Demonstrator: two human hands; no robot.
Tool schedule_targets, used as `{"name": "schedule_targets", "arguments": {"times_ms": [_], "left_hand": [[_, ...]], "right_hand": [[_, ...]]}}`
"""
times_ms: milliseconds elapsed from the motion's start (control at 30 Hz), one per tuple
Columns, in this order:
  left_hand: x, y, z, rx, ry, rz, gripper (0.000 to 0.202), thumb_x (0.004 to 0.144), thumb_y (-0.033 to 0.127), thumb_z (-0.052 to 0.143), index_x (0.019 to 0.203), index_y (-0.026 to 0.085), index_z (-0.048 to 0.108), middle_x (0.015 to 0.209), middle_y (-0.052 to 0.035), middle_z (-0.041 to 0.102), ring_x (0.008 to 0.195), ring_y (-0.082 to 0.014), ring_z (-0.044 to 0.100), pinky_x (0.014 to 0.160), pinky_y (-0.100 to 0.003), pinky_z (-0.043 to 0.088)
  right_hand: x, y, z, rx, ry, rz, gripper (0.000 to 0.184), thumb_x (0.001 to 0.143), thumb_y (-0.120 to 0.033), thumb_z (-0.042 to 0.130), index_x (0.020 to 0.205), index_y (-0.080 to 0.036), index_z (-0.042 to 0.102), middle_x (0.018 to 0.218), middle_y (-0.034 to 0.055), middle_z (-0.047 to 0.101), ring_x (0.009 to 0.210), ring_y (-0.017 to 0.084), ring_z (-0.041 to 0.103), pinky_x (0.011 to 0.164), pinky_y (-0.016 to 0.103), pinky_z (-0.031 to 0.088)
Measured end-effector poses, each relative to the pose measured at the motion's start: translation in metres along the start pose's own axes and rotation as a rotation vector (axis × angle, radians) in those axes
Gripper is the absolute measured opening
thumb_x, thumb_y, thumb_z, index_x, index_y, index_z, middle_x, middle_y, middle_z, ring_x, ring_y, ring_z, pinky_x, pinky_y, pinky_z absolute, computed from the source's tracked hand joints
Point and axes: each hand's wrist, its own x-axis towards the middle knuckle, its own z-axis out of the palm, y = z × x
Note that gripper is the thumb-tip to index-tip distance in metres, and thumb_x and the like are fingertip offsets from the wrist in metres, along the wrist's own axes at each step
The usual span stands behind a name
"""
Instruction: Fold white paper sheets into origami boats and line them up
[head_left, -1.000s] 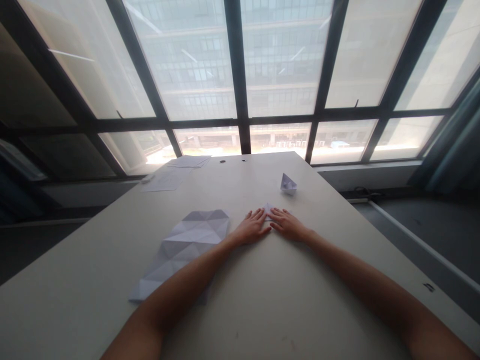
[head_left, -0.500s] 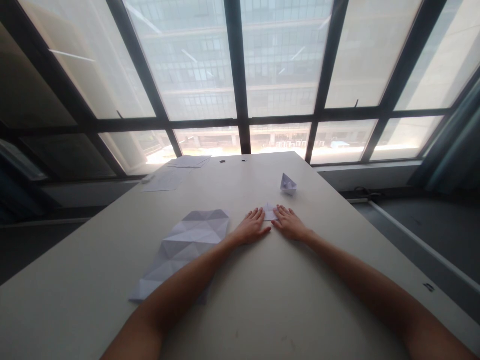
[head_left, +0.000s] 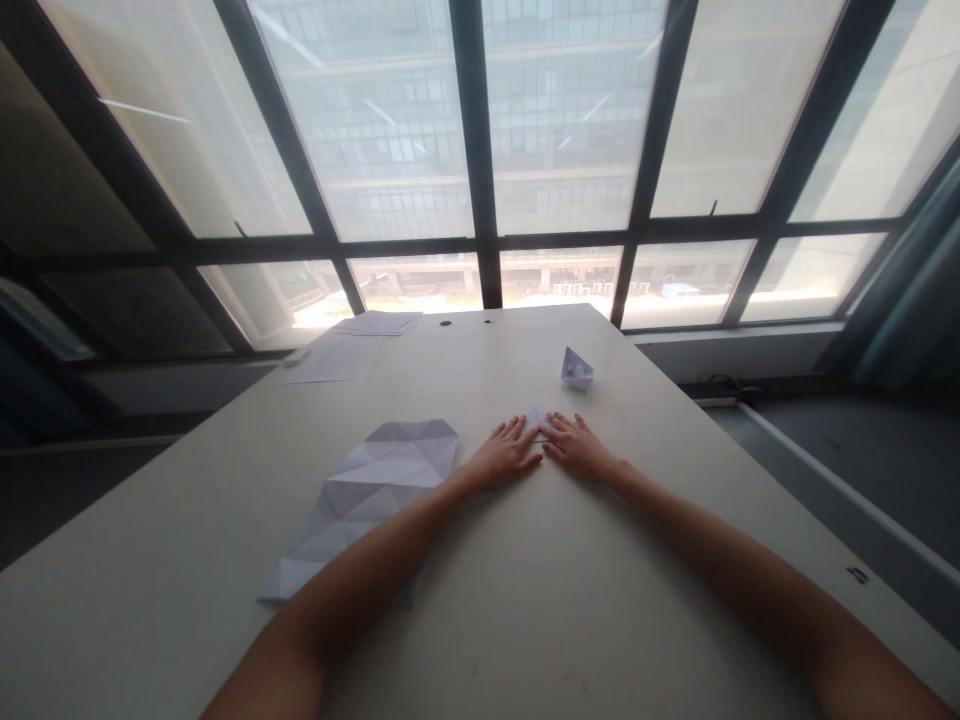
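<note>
A small folded piece of white paper [head_left: 536, 418] lies flat on the white table [head_left: 480, 365]. My left hand [head_left: 504, 455] rests on its left side, palm down with the fingers stretched out. From the right, my right hand [head_left: 576, 446] presses on the same paper, its fingers also extended. The hands nearly meet over the paper and hide much of it. Just beyond my right hand stands a folded paper boat [head_left: 576, 370]. Under and beside my left forearm lies a large creased sheet of paper [head_left: 382, 468].
Several flat paper sheets [head_left: 337, 355] lie at the table's far left corner. A small dark object [head_left: 857, 575] sits near the right edge. Two small dark spots are at the far end, before tall windows [head_left: 559, 120]. A curtain [head_left: 900, 290] hangs on the right.
My right hand's fingers have shifted slightly left, toward my left hand, over the folded paper. The boat and the creased sheet have stayed in place.
</note>
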Motion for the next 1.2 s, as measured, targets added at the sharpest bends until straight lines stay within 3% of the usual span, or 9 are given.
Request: {"name": "schedule_targets", "arguments": {"times_ms": [200, 367, 467, 667, 933, 1200], "left_hand": [[-0.0011, 0.0025, -0.0035, -0.031, 0.026, 0.001, 0.059, 0.102, 0.058, 0.036, 0.154, 0.028, 0.034, 0.165, -0.0108, 0.023, 0.152, -0.0289, 0.020, 0.122, -0.048, 0.019], [-0.0013, 0.0036, -0.0052, -0.030, 0.017, -0.002, 0.060, 0.102, 0.059, 0.034, 0.153, 0.028, 0.037, 0.165, -0.0107, 0.022, 0.152, -0.0321, 0.020, 0.121, -0.049, 0.020], [-0.0001, 0.0018, -0.0023, -0.015, 0.017, 0.005, 0.065, 0.102, 0.061, 0.031, 0.156, 0.024, 0.033, 0.165, -0.0129, 0.021, 0.152, -0.0308, 0.018, 0.122, -0.048, 0.018], [0.0014, 0.0012, 0.0000, -0.011, 0.003, -0.012, 0.075, 0.102, 0.062, 0.026, 0.158, 0.013, 0.024, 0.164, -0.0171, 0.021, 0.153, -0.0266, 0.016, 0.123, -0.045, 0.014], [0.0015, -0.0001, -0.0006, -0.010, -0.010, -0.014, 0.076, 0.101, 0.062, 0.029, 0.157, 0.011, 0.026, 0.163, -0.0180, 0.021, 0.153, -0.0284, 0.016, 0.123, -0.046, 0.015], [0.0017, 0.0005, -0.0012, -0.005, -0.020, -0.017, 0.078, 0.101, 0.063, 0.027, 0.156, 0.009, 0.027, 0.164, -0.0182, 0.021, 0.153, -0.0278, 0.015, 0.123, -0.044, 0.013]], "right_hand": [[0.0021, 0.0020, 0.0028, 0.064, 0.031, -0.026, 0.049, 0.101, -0.038, 0.040, 0.145, -0.020, 0.051, 0.157, 0.0137, 0.040, 0.148, 0.023, 0.031, 0.121, 0.047, 0.019], [0.0033, 0.0041, 0.0063, 0.058, 0.026, -0.030, 0.055, 0.102, -0.041, 0.038, 0.148, -0.013, 0.046, 0.157, 0.0151, 0.040, 0.148, 0.023, 0.031, 0.122, 0.043, 0.020], [0.0028, 0.0049, 0.0055, 0.038, 0.002, -0.036, 0.060, 0.102, -0.045, 0.035, 0.152, -0.012, 0.040, 0.159, 0.0153, 0.034, 0.150, 0.024, 0.026, 0.122, 0.043, 0.018], [0.0022, 0.0048, 0.0022, 0.016, -0.057, -0.081, 0.063, 0.103, -0.056, 0.027, 0.157, -0.024, 0.031, 0.165, 0.0086, 0.021, 0.152, 0.027, 0.018, 0.122, 0.049, 0.014], [0.0045, 0.0055, 0.0086, -0.008, -0.026, 0.054, 0.071, 0.102, -0.055, 0.025, 0.157, -0.010, 0.030, 0.162, 0.0170, 0.027, 0.152, 0.026, 0.019, 0.123, 0.046, 0.012], [0.0033, 0.0047, 0.0074, -0.009, -0.022, 0.048, 0.071, 0.102, -0.054, 0.026, 0.156, -0.008, 0.031, 0.162, 0.0180, 0.027, 0.152, 0.026, 0.019, 0.123, 0.045, 0.012]]}}
